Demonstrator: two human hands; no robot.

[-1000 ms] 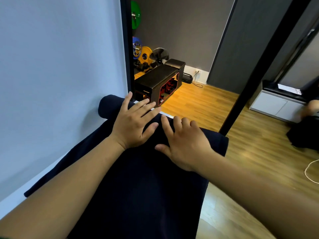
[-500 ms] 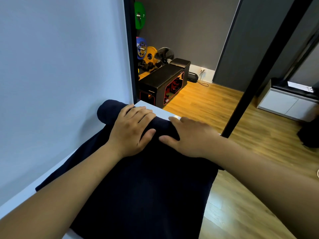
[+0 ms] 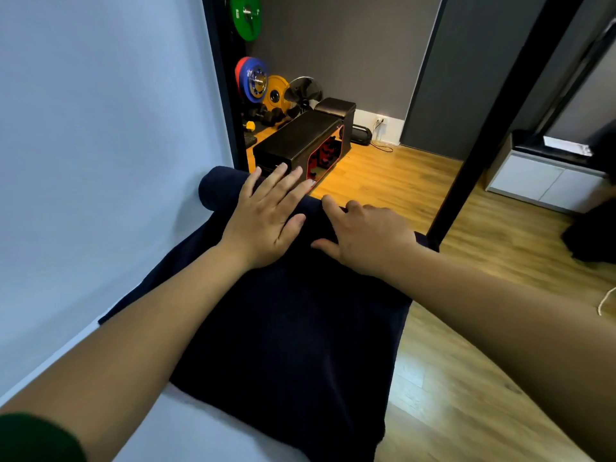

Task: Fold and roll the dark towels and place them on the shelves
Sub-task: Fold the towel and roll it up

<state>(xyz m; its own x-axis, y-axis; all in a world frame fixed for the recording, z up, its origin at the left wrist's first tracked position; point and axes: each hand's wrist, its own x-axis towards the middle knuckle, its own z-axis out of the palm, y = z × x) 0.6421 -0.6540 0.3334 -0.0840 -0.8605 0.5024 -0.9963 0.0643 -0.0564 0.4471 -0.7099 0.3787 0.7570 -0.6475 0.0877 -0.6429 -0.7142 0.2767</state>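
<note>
White worktop (image 3: 206,435) by the wall carries the dark towel (image 3: 293,328), its rolled far end lying crosswise under both hands: left hand (image 3: 266,221) flat, fingers straight, right hand (image 3: 370,238) curling its fingers over it.

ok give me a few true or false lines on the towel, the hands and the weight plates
1. The far end of the dark towel is rolled up. True.
2. The left hand lies flat on the roll. True.
3. The towel lies in a basket. False: it lies on a white surface.
4. The right hand is clear of the towel. False: it rests on the roll.
5. The green weight plate sits below the blue weight plate. False: it is above it.
</note>
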